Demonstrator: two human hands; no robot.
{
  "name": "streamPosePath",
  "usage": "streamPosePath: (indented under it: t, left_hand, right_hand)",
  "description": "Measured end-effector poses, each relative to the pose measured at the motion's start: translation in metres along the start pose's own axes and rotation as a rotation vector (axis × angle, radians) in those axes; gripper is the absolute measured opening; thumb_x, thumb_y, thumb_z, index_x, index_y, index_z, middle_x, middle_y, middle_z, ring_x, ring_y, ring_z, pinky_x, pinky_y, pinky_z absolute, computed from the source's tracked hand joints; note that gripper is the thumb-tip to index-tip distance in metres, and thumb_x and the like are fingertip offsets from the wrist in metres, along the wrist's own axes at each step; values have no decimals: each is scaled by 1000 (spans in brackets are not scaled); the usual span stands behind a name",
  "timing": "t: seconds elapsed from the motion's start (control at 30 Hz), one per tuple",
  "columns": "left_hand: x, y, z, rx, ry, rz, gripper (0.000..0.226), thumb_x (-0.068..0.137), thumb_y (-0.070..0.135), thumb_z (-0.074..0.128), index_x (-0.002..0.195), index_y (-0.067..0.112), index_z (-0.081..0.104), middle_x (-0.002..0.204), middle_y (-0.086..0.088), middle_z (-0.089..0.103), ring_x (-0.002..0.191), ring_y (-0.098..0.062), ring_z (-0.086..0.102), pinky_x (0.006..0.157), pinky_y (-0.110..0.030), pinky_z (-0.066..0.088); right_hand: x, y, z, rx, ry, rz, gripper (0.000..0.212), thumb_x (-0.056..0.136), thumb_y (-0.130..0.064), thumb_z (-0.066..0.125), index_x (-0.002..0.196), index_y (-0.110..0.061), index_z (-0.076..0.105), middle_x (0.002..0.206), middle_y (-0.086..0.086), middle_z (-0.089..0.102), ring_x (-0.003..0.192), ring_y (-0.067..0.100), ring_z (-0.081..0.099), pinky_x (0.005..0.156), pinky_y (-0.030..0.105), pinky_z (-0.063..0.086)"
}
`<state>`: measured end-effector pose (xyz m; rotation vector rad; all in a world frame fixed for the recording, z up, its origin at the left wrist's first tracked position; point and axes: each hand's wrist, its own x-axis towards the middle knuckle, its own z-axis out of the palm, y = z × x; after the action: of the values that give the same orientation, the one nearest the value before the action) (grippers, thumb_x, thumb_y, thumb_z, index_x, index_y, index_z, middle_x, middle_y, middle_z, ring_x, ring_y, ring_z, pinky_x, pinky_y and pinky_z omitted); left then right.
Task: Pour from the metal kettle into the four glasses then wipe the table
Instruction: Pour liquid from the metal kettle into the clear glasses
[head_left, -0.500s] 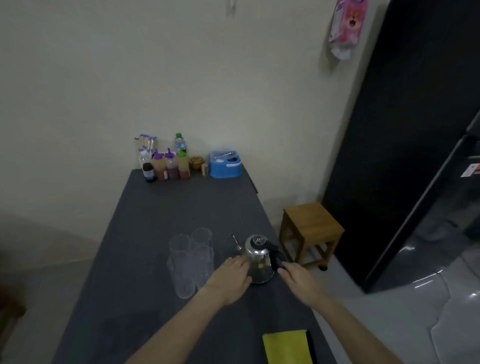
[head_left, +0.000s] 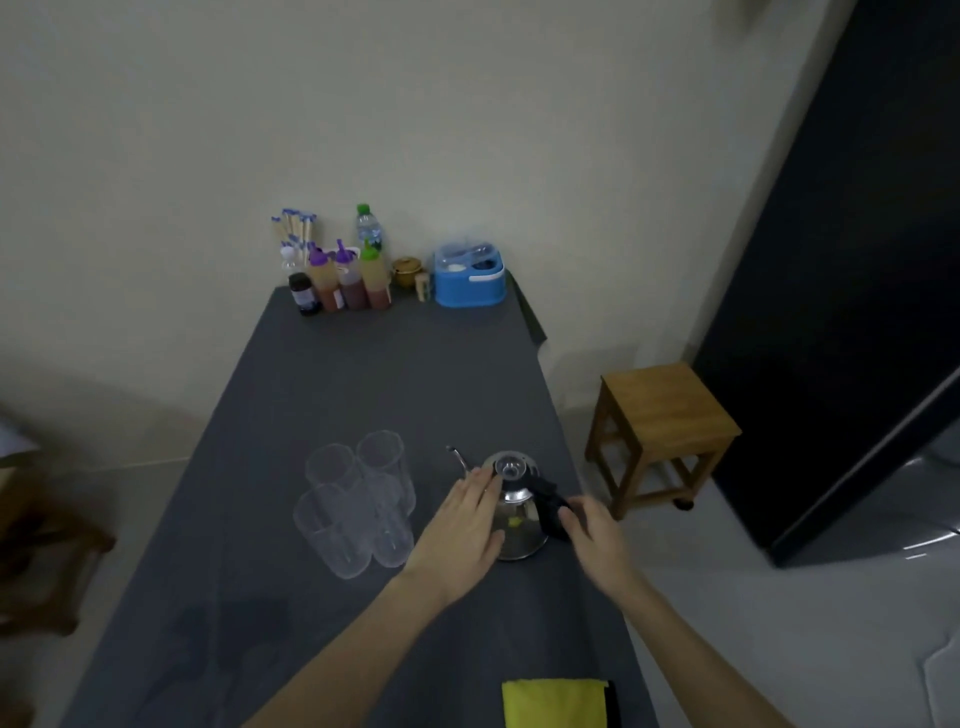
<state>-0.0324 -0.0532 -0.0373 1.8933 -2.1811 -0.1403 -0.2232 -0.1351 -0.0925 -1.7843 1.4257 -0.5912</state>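
Observation:
The metal kettle (head_left: 515, 535) stands on the dark grey table (head_left: 363, 374), its thin spout pointing up and left and its black handle on the right. My left hand (head_left: 462, 535) lies flat against the kettle's left side, fingers stretched toward the lid. My right hand (head_left: 592, 535) touches the black handle from the right, and its fingers partly cover the handle, so the grip is unclear. Several clear glasses (head_left: 358, 499) stand in a tight cluster just left of the kettle. A yellow cloth (head_left: 556, 704) lies at the table's near edge.
Sauce bottles (head_left: 348, 283), a water bottle and a blue container (head_left: 470, 283) line the far end by the wall. A wooden stool (head_left: 665, 410) stands right of the table, with a black fridge (head_left: 831, 260) beyond it.
My left hand has slid up along the kettle's side toward the lid. My right hand has closed in on the black handle.

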Motion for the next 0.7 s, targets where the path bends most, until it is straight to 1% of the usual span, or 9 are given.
streamPosePath:
  t: [0.07,0.17,0.23,0.33,0.37,0.47,0.53,0.6,0.7]
  left_hand:
    - [12,-3,4,14,-5,7,64,97,24,40,150,6,9,159,-9,10,147,-20,4,119,-28,-1]
    - [26,-8,10,27,7,38,63,98,25,40,150,5,10,159,-9,7,147,-19,1,120,-31,4]
    - [34,-10,16,70,-1,76,63,98,27,38,150,5,9,159,-10,6,147,-20,1,120,-33,4]
    - [45,-11,23,156,-35,133,65,95,35,25,150,5,8,159,-12,5,147,-22,3,119,-34,3]
    - [48,-11,25,171,-47,139,65,95,35,25,150,5,8,159,-12,5,147,-23,3,119,-34,4]
    - [51,-9,33,223,-75,133,65,97,35,31,149,4,8,159,-13,5,147,-24,4,119,-36,8]
    - [49,-6,37,259,-49,123,64,94,35,28,148,2,18,157,-16,17,145,-27,15,117,-38,17]
    - [47,-3,39,270,-27,131,64,92,35,24,146,1,24,155,-17,23,143,-27,21,116,-38,22]
    - [43,-1,38,273,8,146,62,93,34,24,145,1,26,154,-16,26,142,-27,25,114,-38,25]
  right_hand:
    - [7,0,0,115,-11,23,16,99,-20,48,92,-13,60,87,3,63,85,17,60,77,33,44]
    - [14,2,5,249,-64,32,31,101,-17,44,72,-20,54,70,-3,57,64,0,54,68,28,41]
    - [17,5,9,346,-66,70,35,102,-17,42,69,-17,52,67,-1,55,58,0,50,66,27,40]
    - [17,-1,11,481,-79,125,36,102,-12,41,68,-12,52,64,1,52,55,1,50,57,12,41]
    - [16,-3,12,532,-85,137,36,102,-10,41,68,-10,52,64,1,52,55,0,51,55,10,41]
    - [12,-9,15,698,-84,207,35,101,-7,41,71,-9,58,64,-3,59,61,1,57,59,9,47]
    - [9,-12,17,763,-53,253,33,101,-7,41,75,-10,61,69,-2,61,68,5,59,59,9,48]
    - [4,-15,19,814,-11,289,32,100,-7,40,79,-11,63,75,1,61,74,8,59,61,10,49]
    - [-3,-20,23,882,43,337,28,99,-7,40,87,-9,65,88,6,65,87,13,61,74,18,49]
